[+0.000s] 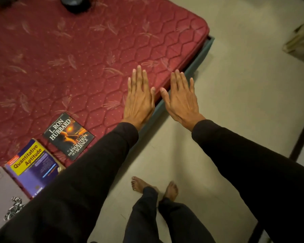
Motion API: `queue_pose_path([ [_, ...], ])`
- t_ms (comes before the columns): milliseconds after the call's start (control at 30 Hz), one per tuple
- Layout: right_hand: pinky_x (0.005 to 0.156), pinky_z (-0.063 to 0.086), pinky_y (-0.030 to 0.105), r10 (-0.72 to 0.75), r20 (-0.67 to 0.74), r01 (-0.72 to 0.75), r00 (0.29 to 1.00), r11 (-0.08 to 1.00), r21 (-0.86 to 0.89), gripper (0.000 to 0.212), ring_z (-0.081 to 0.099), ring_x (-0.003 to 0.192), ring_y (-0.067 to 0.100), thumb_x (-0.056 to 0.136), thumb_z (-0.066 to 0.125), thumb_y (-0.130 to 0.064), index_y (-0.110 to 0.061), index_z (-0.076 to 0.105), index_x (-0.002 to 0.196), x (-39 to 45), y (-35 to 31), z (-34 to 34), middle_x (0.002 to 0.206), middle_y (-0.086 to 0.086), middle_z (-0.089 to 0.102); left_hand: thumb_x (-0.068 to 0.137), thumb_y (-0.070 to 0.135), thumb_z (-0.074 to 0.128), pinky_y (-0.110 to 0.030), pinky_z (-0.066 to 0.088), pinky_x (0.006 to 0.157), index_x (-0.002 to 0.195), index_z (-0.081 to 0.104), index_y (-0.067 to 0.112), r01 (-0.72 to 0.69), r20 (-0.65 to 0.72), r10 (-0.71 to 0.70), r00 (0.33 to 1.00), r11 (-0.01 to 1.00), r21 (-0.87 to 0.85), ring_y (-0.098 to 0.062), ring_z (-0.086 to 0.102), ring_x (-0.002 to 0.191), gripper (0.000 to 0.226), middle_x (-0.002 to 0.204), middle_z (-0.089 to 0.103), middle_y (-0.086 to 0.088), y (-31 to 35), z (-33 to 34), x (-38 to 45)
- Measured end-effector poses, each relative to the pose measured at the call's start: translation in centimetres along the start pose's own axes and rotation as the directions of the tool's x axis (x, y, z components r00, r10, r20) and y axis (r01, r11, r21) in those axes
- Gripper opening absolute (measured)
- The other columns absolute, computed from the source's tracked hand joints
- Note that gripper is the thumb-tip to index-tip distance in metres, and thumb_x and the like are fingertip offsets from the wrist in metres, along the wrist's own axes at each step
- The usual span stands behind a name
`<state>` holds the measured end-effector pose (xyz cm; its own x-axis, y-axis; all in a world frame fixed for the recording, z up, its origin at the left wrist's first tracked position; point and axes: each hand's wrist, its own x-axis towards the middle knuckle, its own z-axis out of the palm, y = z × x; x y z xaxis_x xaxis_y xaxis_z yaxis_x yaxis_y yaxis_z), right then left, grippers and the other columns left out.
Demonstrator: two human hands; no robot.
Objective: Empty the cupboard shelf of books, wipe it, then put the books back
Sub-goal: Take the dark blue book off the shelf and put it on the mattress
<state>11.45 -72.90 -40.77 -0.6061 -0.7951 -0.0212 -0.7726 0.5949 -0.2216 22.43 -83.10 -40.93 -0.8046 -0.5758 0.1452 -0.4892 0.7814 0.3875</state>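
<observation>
Your left hand (pixel 139 100) and right hand (pixel 180 100) are stretched out side by side, palms down, fingers straight, holding nothing, thumbs nearly meeting above the edge of the bed. Black sleeves cover both arms. On the maroon quilted mattress (pixel 88 50), near your left forearm, three books lie flat: a black L. Ron Hubbard book (pixel 68 135), a purple Quantitative Aptitude book (pixel 33 165) and a grey book (pixel 2 193). Your bare feet (pixel 154 187) stand on the pale floor (pixel 235 93).
</observation>
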Motion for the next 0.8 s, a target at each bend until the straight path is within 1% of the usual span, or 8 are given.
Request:
queue_pose_path([
  [233, 0.122, 0.001, 0.048, 0.128, -0.024, -0.128, 0.992, 0.992, 0.001, 0.068, 0.006, 0.151, 0.027, 0.104, 0.020, -0.048, -0.003, 0.013, 0.154, -3.8, 6.0, -3.2, 0.162, 0.015, 0.009, 0.106, 0.024, 0.026, -0.042, -0.004, 0.121, 0.152, 0.006, -0.005, -0.096, 0.090, 0.096, 0.991, 0.995, -0.004, -0.034, -0.003, 0.150, 0.057, 0.161, -0.001, -0.023, 7.4, 1.7, 0.3],
  [333, 0.122, 0.002, 0.047, 0.177, -0.028, -0.177, 0.984, 0.984, -0.011, 0.067, 0.005, 0.151, 0.026, 0.104, 0.018, -0.047, -0.004, 0.011, 0.155, -5.3, 8.1, -4.5, 0.163, 0.015, 0.008, 0.107, 0.024, 0.025, -0.041, -0.005, 0.121, 0.152, 0.006, -0.004, -0.140, 0.128, 0.138, 0.982, 0.990, 0.004, -0.032, -0.004, 0.150, 0.057, 0.161, -0.002, -0.023, 10.1, 1.7, 0.6],
  [467, 0.122, 0.003, 0.048, 0.258, -0.046, -0.257, 0.965, 0.966, 0.018, 0.066, 0.004, 0.151, 0.026, 0.104, 0.017, -0.047, -0.005, 0.011, 0.155, -7.3, 10.7, -6.3, 0.163, 0.014, 0.007, 0.107, 0.025, 0.022, -0.038, -0.008, 0.120, 0.152, 0.006, -0.002, -0.221, 0.163, 0.215, 0.963, 0.975, 0.020, -0.031, -0.005, 0.150, 0.056, 0.162, -0.003, -0.020, 13.4, 1.0, 1.1],
  [567, 0.122, 0.004, 0.047, 0.332, -0.078, -0.330, 0.940, 0.943, 0.036, 0.066, 0.006, 0.151, 0.026, 0.104, 0.016, -0.047, -0.005, 0.012, 0.155, -9.2, 12.6, -7.6, 0.163, 0.014, 0.009, 0.107, 0.025, 0.021, -0.037, -0.009, 0.119, 0.153, 0.006, -0.002, -0.280, 0.173, 0.271, 0.947, 0.960, 0.028, -0.030, -0.005, 0.150, 0.055, 0.162, -0.002, -0.020, 15.5, 0.4, 1.9],
  [667, 0.122, 0.001, 0.046, 0.426, -0.082, -0.426, 0.901, 0.905, 0.022, 0.067, 0.003, 0.151, 0.026, 0.103, 0.014, -0.049, -0.007, 0.009, 0.155, -10.9, 14.8, -8.9, 0.163, 0.013, 0.006, 0.107, 0.023, 0.022, -0.039, -0.006, 0.120, 0.152, 0.008, -0.003, -0.345, 0.191, 0.334, 0.923, 0.938, 0.022, -0.031, -0.004, 0.150, 0.054, 0.161, 0.000, -0.021, 17.7, 0.1, 3.0],
  [800, 0.122, 0.001, 0.045, 0.530, -0.126, -0.530, 0.839, 0.847, 0.040, 0.068, 0.003, 0.151, 0.026, 0.103, 0.014, -0.050, -0.007, 0.009, 0.155, -12.5, 16.8, -10.5, 0.163, 0.013, 0.006, 0.107, 0.024, 0.020, -0.041, -0.004, 0.122, 0.152, 0.009, -0.003, -0.450, 0.223, 0.441, 0.869, 0.893, -0.013, -0.031, -0.004, 0.150, 0.054, 0.161, 0.001, -0.021, 21.0, 0.1, 4.4],
])
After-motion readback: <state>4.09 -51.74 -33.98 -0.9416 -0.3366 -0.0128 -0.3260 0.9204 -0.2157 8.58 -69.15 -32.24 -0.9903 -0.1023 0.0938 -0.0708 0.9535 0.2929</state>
